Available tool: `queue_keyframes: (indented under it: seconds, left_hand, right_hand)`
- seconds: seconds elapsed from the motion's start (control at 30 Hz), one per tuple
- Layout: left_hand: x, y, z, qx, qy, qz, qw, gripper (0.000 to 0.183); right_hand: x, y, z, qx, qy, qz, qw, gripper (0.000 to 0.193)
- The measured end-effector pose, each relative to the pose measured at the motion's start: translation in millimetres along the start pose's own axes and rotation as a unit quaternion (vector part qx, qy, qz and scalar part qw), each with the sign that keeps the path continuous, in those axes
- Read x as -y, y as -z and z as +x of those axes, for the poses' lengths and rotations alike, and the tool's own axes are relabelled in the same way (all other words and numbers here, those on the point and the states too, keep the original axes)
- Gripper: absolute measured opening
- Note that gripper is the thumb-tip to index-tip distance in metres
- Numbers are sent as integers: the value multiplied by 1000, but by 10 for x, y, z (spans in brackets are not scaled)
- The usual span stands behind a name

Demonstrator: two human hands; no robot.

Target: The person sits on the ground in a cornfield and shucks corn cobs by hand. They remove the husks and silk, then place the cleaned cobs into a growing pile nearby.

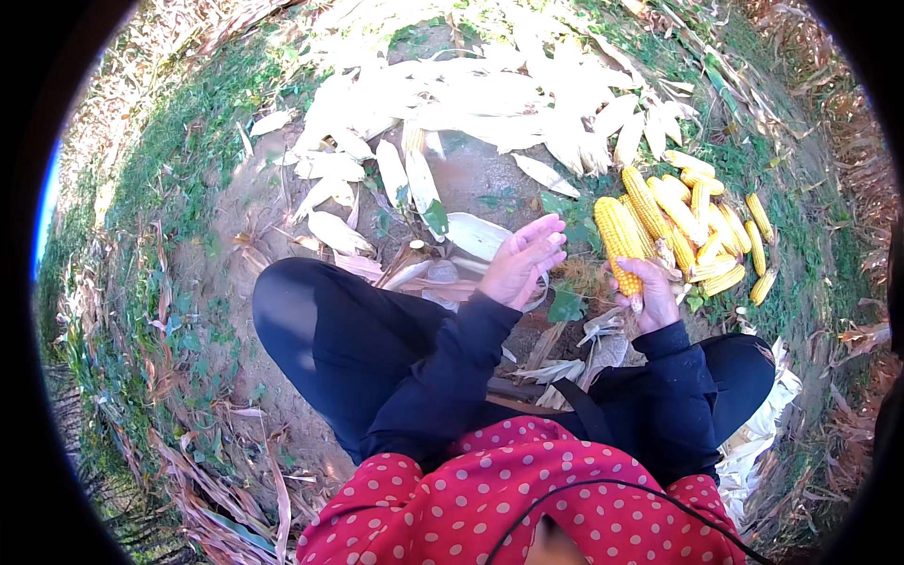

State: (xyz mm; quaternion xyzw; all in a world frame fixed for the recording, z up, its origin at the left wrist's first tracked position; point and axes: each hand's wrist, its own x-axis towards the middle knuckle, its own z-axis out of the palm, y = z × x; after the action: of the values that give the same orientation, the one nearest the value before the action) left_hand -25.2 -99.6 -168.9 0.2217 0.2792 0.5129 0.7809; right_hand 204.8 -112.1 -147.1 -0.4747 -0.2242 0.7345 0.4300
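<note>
A husked yellow corn cob stands tilted in my right hand, whose fingers wrap round its lower end. My left hand is to the left of that cob and apart from it, its fingers stretched out and nothing in it. Right behind the held cob lies a pile of bare yellow corn cobs. Below my left hand and between my legs are loose pale husks. The fingertips of my right hand are partly hidden behind the cob.
A large heap of corn in pale husks, partly washed out by sunlight, lies ahead. Loose husks lie close in front of me, more beside my right leg. Green weeds and dry stalks cover the ground around.
</note>
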Motion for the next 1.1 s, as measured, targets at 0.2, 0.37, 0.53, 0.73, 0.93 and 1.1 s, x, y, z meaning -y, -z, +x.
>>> queue_keyframes:
  seconds: [0.2, 0.37, 0.53, 0.73, 0.93, 1.1]
  left_hand:
    - [-1058, 1071, 239, -349, -341, 16, 873, 27]
    - [-1293, 3097, 282, -745, -258, 180, 588, 23]
    - [-1109, 3742, 499, -761, -6, 419, 496, 22]
    - [-1194, 4215, 528, -682, 94, 522, 503, 21]
    - [-1302, 4305, 499, -663, 112, 538, 508, 21]
    - [-1303, 4209, 656, -638, 85, 521, 561, 21]
  right_hand:
    - [572, -4, 136, -100, 243, 213, 941, 37]
    - [258, -288, 141, -13, 166, 38, 985, 36]
    - [272, -368, 80, -37, 123, 5, 992, 25]
    - [286, -289, 112, -72, 97, -24, 992, 19]
    - [270, -242, 69, -60, 102, -58, 991, 20]
    - [328, -223, -43, -46, 121, -70, 989, 19]
